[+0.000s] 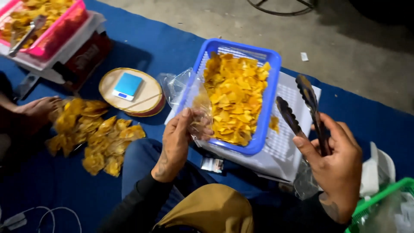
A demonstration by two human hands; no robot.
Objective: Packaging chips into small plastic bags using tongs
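My left hand (pixel 177 144) grips a clear plastic bag (pixel 196 105) with a few yellow chips inside, held against the near left corner of a blue basket (pixel 271 92). The basket is heaped with yellow chips (pixel 235 97) and rests on a white perforated tray (pixel 289 146). My right hand (pixel 336 166) holds dark metal tongs (pixel 302 110), their jaws apart and empty, hovering over the tray just right of the basket.
Filled chip bags (pixel 92 133) lie piled on the blue mat at the left, beside another person's bare foot (pixel 36 108). A small blue scale sits on a round lid (pixel 129 88). A pink basket (pixel 58 30) of chips stands far left. A green basket (pixel 384 203) is at the lower right.
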